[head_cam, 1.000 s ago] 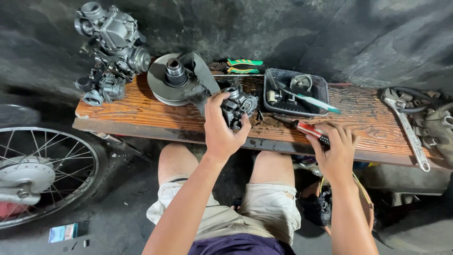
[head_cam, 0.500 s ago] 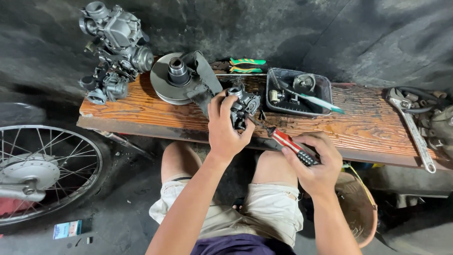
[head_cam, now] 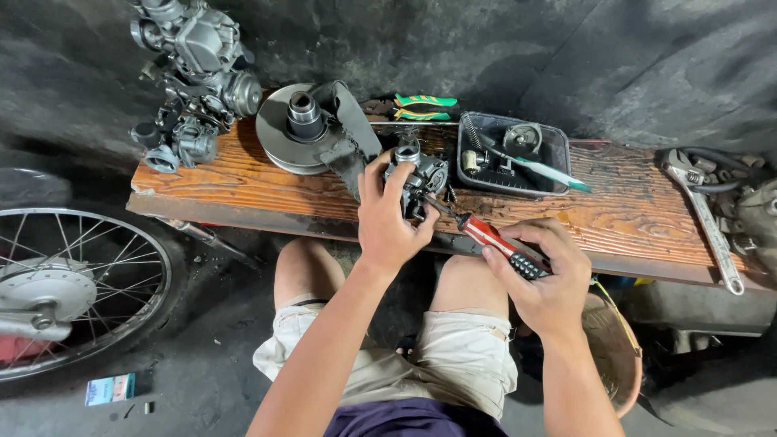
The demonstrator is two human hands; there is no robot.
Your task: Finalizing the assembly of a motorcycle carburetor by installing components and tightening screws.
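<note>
Left hand point(head_cam: 388, 222) on carburetor point(head_cam: 421, 178), screwdriver point(head_cam: 494, 240) (red-handled)

Lighting: soft, even daylight from above and in front; wooden bench point(head_cam: 243, 182) brightly lit, grain crisp. Shadows: deep beneath the bench and around the knees; dark wall point(head_cam: 566, 57) and floor murky. Glare: mild sheen on the metal pulley point(head_cam: 283, 133) and wrench point(head_cam: 712, 231). Focus: sharp centrally. Distortion: wide-angle bending at edges, spoked wheel point(head_cam: 65, 291) stretched.
</note>
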